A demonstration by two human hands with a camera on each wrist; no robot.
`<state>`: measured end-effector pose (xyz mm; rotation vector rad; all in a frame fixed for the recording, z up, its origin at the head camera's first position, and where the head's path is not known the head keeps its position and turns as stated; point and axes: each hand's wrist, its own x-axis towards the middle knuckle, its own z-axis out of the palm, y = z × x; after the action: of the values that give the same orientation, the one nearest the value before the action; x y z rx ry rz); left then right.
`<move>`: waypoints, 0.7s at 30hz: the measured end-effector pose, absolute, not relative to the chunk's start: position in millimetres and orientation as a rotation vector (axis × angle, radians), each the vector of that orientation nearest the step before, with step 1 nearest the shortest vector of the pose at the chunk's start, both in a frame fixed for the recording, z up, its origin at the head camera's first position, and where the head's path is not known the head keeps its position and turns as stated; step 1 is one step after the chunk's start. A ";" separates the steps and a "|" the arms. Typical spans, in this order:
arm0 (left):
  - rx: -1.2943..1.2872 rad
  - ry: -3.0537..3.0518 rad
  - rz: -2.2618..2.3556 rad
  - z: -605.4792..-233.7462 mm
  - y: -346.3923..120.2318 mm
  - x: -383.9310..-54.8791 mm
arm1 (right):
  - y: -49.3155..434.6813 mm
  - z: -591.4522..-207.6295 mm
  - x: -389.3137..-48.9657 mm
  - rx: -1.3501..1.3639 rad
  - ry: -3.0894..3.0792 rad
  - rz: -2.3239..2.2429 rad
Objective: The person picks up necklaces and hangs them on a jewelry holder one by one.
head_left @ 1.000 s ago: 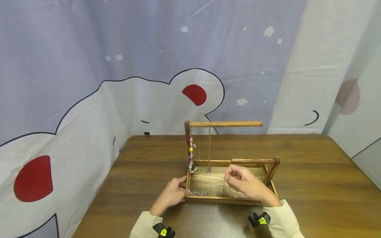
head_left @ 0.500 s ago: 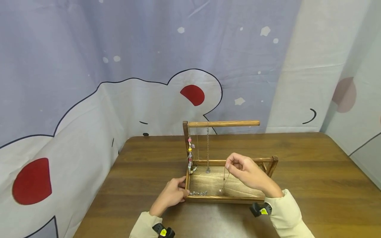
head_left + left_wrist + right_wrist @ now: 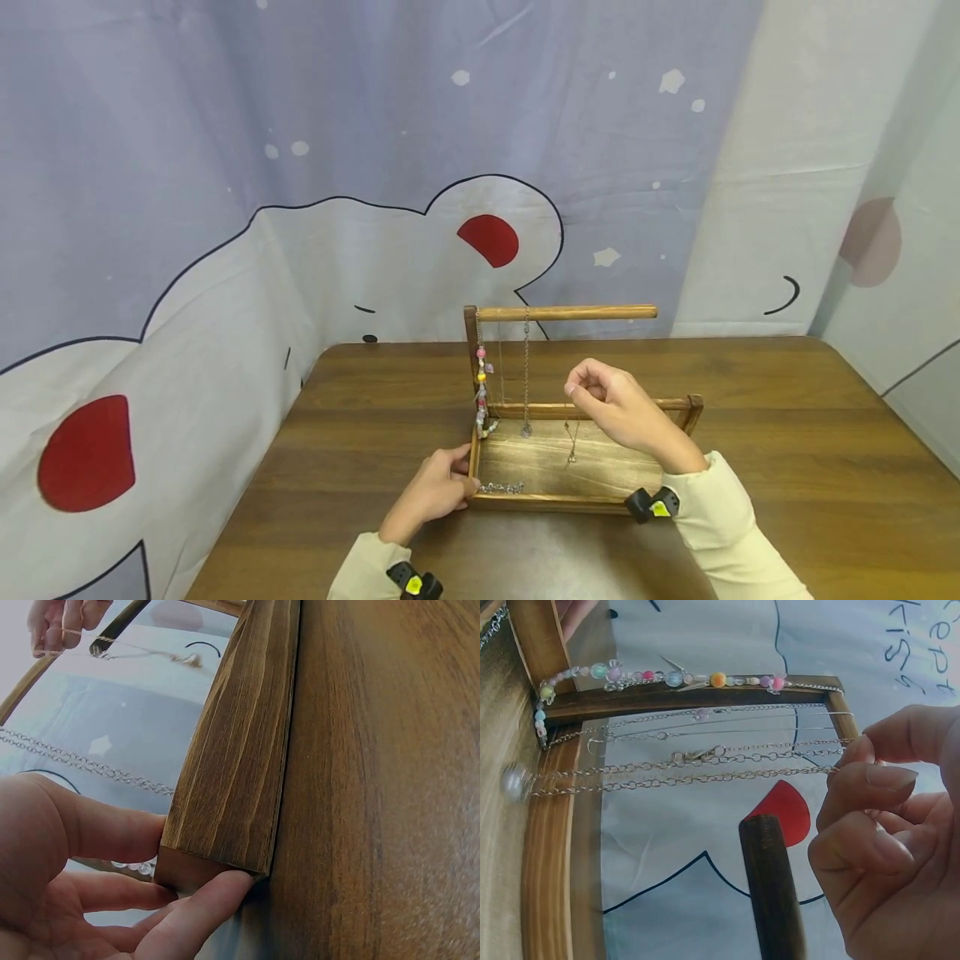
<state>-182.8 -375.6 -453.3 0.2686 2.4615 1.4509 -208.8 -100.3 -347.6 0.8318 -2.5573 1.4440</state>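
My right hand [image 3: 618,404] pinches a thin necklace [image 3: 574,437] between thumb and fingertips. The necklace hangs in a narrow loop over the tray, and a small pendant [image 3: 191,660] at its lower end shows in the left wrist view. Below it is the tray of a wooden jewelry stand [image 3: 555,500]. My left hand [image 3: 435,487] grips the tray's near left corner, fingers and thumb on either side of the wood in the left wrist view. From the stand's upper bar [image 3: 592,313] hang a colourful beaded necklace [image 3: 675,678] and a silver chain necklace [image 3: 527,375].
A silver chain [image 3: 501,488] lies in the tray's near left corner. The stand's lower bar ends at a right post [image 3: 692,412], partly behind the right hand. A brown table [image 3: 360,400] carries the stand, and a printed curtain [image 3: 360,267] rises behind it.
My right hand has risen from low over the tray to about the lower bar, lifting the necklace and its pendant off the tray floor. The left hand stays at the corner.
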 end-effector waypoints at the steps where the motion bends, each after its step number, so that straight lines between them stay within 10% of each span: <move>1: 0.269 2.462 1.449 -453.2 -375.4 -182.8 | -100.1 -347.2 -210.4 0.831 -2.552 1.435; 21: 0.270 2.459 1.460 -452.2 -375.3 -183.5 | -93.7 -320.7 -235.6 0.695 -2.526 1.384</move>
<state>-183.5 -375.3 -452.2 0.2698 2.4587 1.4601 -235.6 -93.7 -320.7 0.6950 -2.5261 1.3836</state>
